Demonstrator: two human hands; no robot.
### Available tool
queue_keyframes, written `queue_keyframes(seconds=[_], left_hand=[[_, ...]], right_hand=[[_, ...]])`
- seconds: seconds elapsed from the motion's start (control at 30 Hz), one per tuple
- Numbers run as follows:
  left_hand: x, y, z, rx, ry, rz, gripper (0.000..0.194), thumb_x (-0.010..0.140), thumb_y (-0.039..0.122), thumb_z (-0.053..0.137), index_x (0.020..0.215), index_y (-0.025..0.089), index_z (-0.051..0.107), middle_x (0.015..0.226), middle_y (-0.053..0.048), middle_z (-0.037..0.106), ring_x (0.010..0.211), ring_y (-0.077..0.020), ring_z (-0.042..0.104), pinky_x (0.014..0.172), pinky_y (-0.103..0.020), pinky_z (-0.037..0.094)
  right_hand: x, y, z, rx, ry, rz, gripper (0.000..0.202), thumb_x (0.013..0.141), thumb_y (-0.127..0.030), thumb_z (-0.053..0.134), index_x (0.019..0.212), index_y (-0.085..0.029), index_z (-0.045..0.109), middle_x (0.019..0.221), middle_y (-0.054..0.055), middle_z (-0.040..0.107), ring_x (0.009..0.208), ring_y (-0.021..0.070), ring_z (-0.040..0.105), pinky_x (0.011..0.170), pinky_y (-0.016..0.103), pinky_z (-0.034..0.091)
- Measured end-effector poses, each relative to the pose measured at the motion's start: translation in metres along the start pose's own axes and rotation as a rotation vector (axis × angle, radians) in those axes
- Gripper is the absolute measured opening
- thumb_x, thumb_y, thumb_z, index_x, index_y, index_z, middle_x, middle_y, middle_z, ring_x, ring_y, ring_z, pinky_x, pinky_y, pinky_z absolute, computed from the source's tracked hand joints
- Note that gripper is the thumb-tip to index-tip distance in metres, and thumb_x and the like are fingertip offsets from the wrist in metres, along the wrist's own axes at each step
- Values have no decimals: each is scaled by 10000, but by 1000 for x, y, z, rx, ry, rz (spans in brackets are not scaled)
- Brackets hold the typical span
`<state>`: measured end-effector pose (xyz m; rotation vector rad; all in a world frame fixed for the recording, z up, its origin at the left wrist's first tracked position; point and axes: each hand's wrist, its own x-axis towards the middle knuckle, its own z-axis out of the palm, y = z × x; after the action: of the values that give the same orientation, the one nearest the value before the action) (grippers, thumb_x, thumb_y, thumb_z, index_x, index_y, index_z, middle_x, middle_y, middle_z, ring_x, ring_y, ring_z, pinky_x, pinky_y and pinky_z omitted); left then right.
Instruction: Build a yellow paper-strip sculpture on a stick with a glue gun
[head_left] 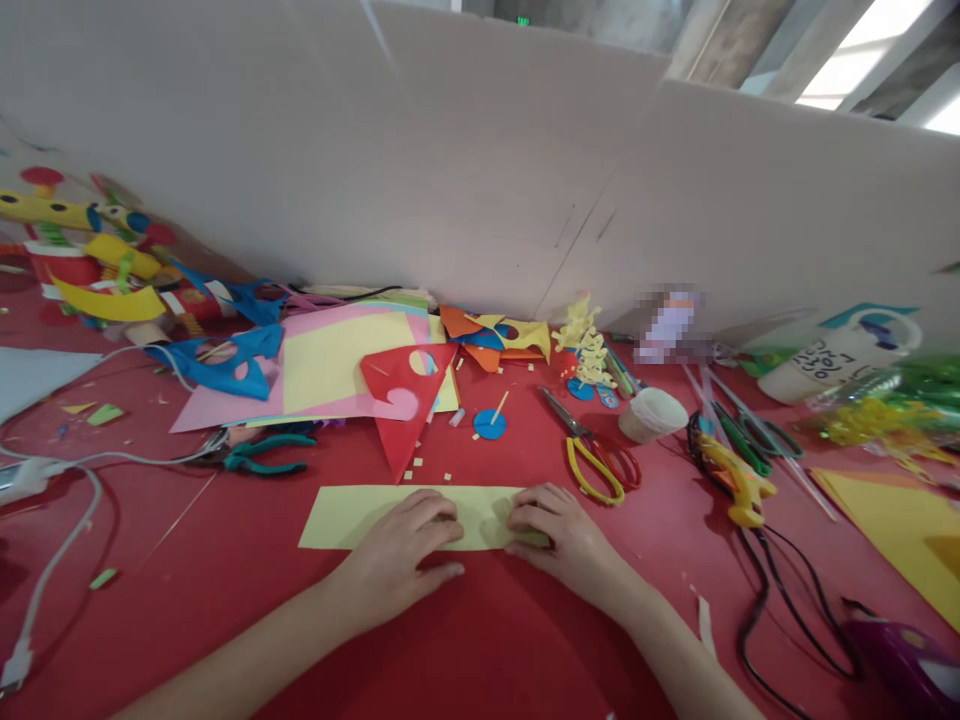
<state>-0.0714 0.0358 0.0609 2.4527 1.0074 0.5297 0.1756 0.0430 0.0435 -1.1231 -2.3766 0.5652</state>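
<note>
A pale yellow paper strip (484, 510) lies crosswise on the red table in front of me. My left hand (409, 545) rests on its middle, fingers slightly bent and the thumb apart below the lower edge. Over the strip's right end lies my right hand (566, 540), its fingers spread and curved with the tips on the paper; that end is partly hidden. Neither hand grips anything. Just beyond the strip are a red paper cutout (397, 430) with a curled shape and, to the right, yellow-and-red-handled scissors (596, 460).
Teal-handled pliers (270, 455) and a white cable (71, 530) lie left. At right are a yellow glue gun (739, 480) with a black cord, a white cup (651, 415) and yellow sheets (892, 530). Coloured papers (330, 365) and a blue cutout (229, 365) lie before the white partition (450, 170).
</note>
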Motion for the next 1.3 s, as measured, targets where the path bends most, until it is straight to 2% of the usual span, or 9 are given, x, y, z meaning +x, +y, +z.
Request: queue_keyframes(seconds=[0.27, 0.43, 0.53, 0.63, 0.77, 0.97, 1.17, 1.3], left_hand=[[5, 0, 3, 24, 32, -37, 109, 835, 240, 539, 922, 191, 583, 953, -40, 574, 917, -170, 515, 809, -293, 445], [6, -4, 6, 187, 40, 113, 98, 863, 205, 492, 890, 188, 585, 884, -29, 594, 859, -169, 520, 764, -301, 451], [5, -7, 9, 316, 75, 215, 132, 870, 135, 456, 874, 175, 582, 843, -25, 613, 826, -174, 527, 722, -299, 452], [6, -7, 9, 336, 78, 237, 140, 870, 125, 455, 863, 167, 588, 826, -27, 619, 807, -169, 533, 713, -291, 452], [10, -5, 6, 278, 105, 183, 191, 890, 176, 445, 774, 156, 595, 740, -24, 609, 725, -146, 530, 680, -272, 452], [10, -11, -2, 173, 123, 128, 195, 874, 228, 492, 731, 168, 610, 692, -10, 623, 701, -150, 514, 666, -278, 432], [7, -19, -11, 81, 125, 0, 216, 858, 282, 515, 698, 189, 629, 659, 5, 655, 719, -155, 522, 673, -278, 429], [7, -22, -12, 42, 111, -155, 154, 810, 323, 572, 784, 183, 630, 659, -1, 651, 765, -170, 553, 651, -271, 457]], right_hand=[[0, 1, 2, -7, 26, -13, 68, 838, -263, 569, 843, -221, 622, 903, 40, 632, 834, 172, 544, 738, 306, 414], [0, 0, 2, 46, 45, 8, 77, 847, -241, 553, 808, -215, 614, 863, 33, 627, 811, 168, 539, 726, 306, 405], [-1, -5, -1, 31, 39, 8, 89, 812, -297, 600, 834, -211, 607, 887, 34, 629, 820, 171, 539, 728, 311, 390], [-1, -9, -1, -13, 47, -13, 146, 771, -327, 646, 840, -207, 599, 903, 34, 639, 823, 175, 543, 733, 318, 367], [-1, -9, 0, -21, 79, -43, 41, 817, -221, 600, 779, -205, 592, 858, 14, 663, 787, 155, 557, 710, 302, 349], [-4, -4, -6, -58, 113, -29, 64, 812, -212, 594, 751, -203, 611, 796, 13, 662, 743, 145, 563, 703, 298, 358], [-7, 1, -8, -27, 130, 118, 143, 811, -272, 589, 688, -215, 635, 705, 19, 614, 665, 146, 546, 630, 277, 396], [-7, 2, -8, -26, 98, 254, 161, 762, -274, 636, 616, -207, 622, 628, 5, 586, 607, 147, 524, 575, 271, 394]])
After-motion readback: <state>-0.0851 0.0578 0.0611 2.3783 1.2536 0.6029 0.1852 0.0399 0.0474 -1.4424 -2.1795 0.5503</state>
